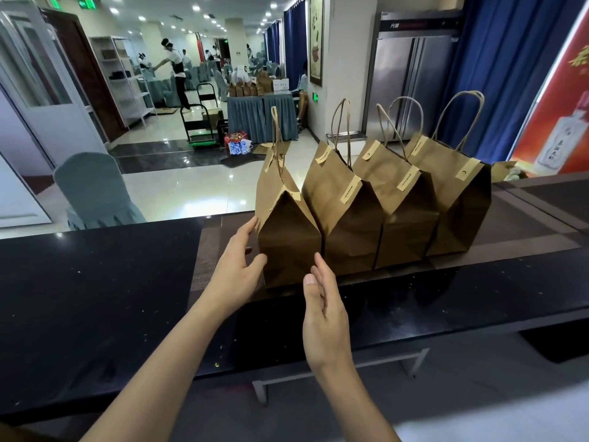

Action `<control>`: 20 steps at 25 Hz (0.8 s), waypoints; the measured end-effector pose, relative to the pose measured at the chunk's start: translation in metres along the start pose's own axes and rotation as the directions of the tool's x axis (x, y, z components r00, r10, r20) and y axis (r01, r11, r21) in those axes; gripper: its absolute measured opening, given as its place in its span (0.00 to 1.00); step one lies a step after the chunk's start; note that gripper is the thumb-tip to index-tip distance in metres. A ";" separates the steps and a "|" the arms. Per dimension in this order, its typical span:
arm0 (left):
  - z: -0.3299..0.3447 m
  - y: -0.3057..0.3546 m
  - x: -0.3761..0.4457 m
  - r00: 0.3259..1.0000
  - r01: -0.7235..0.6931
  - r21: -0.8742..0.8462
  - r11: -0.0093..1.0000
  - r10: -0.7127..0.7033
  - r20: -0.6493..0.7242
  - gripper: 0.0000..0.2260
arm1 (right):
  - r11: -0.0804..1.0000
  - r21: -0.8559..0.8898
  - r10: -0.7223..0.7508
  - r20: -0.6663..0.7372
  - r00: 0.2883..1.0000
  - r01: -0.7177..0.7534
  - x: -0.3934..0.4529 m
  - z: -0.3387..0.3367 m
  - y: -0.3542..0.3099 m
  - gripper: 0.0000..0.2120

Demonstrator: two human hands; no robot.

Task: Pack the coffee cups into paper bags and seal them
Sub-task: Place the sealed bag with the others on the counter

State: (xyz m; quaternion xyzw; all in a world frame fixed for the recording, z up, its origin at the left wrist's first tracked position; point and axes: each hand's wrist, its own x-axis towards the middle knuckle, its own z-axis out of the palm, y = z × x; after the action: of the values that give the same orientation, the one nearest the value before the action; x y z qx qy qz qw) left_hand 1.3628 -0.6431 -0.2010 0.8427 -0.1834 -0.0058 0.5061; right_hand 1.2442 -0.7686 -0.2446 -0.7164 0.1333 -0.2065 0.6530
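Paper bags stand upright in a row of four on the dark counter (95, 282), handles pointing up, tops folded shut with labels. The row runs from the nearest bag (287, 237) away to the right, each bag touching the next. The left hand (237, 269) lies open, fingertips on the nearest bag's left side. The right hand (322, 311) is open, fingers straight, at its front right corner.
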 end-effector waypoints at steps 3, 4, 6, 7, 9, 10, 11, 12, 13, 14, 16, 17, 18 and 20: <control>-0.007 0.001 -0.024 0.999 -0.014 0.044 0.999 0.017 -0.049 0.30 | 1.000 0.005 -0.014 0.025 1.000 0.014 -0.006 0.003 -0.005 0.30; -0.010 0.000 -0.032 0.998 -0.020 0.057 0.998 0.023 -0.056 0.30 | 1.000 0.008 -0.020 0.035 0.999 0.020 -0.008 0.004 -0.007 0.30; -0.019 -0.001 -0.050 0.997 -0.019 0.065 0.998 0.023 -0.071 0.30 | 0.999 0.021 -0.035 0.057 0.998 0.034 -0.015 0.009 -0.013 0.30; -0.025 -0.002 -0.059 0.997 -0.015 0.063 0.998 0.020 -0.080 0.30 | 0.999 0.028 -0.043 0.065 0.997 0.042 -0.017 0.012 -0.015 0.30; -0.038 -0.005 -0.078 0.994 -0.007 0.057 0.998 0.013 -0.108 0.30 | 0.998 0.035 -0.060 0.091 0.994 0.057 -0.025 0.021 -0.021 0.31; -0.046 -0.007 -0.089 0.992 -0.002 0.050 0.999 0.008 -0.128 0.29 | 0.997 0.038 -0.067 0.110 0.992 0.064 -0.030 0.027 -0.024 0.31; -0.055 -0.009 -0.100 0.989 0.004 0.041 0.999 0.003 -0.150 0.29 | 0.997 0.040 -0.073 0.129 0.989 0.068 -0.035 0.034 -0.027 0.31; -0.063 -0.010 -0.109 0.986 0.009 0.035 0.999 -0.003 -0.169 0.29 | 0.997 0.039 -0.077 0.145 0.986 0.072 -0.039 0.041 -0.029 0.31; -0.071 -0.013 -0.120 0.981 0.019 0.033 0.999 -0.013 -0.192 0.29 | 0.996 0.035 -0.082 0.166 0.983 0.077 -0.045 0.049 -0.032 0.31; -0.080 -0.015 -0.130 0.977 0.033 0.031 0.999 -0.025 -0.213 0.29 | 0.996 0.033 -0.089 0.190 0.978 0.084 -0.050 0.057 -0.034 0.31; -0.098 -0.021 -0.150 0.965 0.057 0.028 0.998 -0.048 -0.259 0.29 | 0.995 0.048 -0.096 0.241 0.966 0.087 -0.062 0.075 -0.039 0.29; -0.106 -0.024 -0.160 0.959 0.065 0.032 0.997 -0.054 -0.280 0.29 | 0.995 0.060 -0.096 0.259 0.961 0.083 -0.067 0.084 -0.040 0.27; -0.114 -0.026 -0.171 0.952 0.074 0.040 0.996 -0.059 -0.302 0.29 | 0.994 0.072 -0.100 0.279 0.955 0.083 -0.074 0.093 -0.043 0.27; -0.130 -0.030 -0.191 0.935 0.094 0.050 0.994 -0.071 -0.348 0.29 | 0.990 0.097 -0.126 0.323 0.938 0.099 -0.086 0.110 -0.047 0.29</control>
State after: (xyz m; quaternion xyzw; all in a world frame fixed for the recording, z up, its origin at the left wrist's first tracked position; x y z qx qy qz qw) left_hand 1.2188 -0.4594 -0.1972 0.8537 -0.0564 0.1271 0.5018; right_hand 1.2164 -0.6265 -0.2152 -0.7206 -0.0269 -0.1264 0.6812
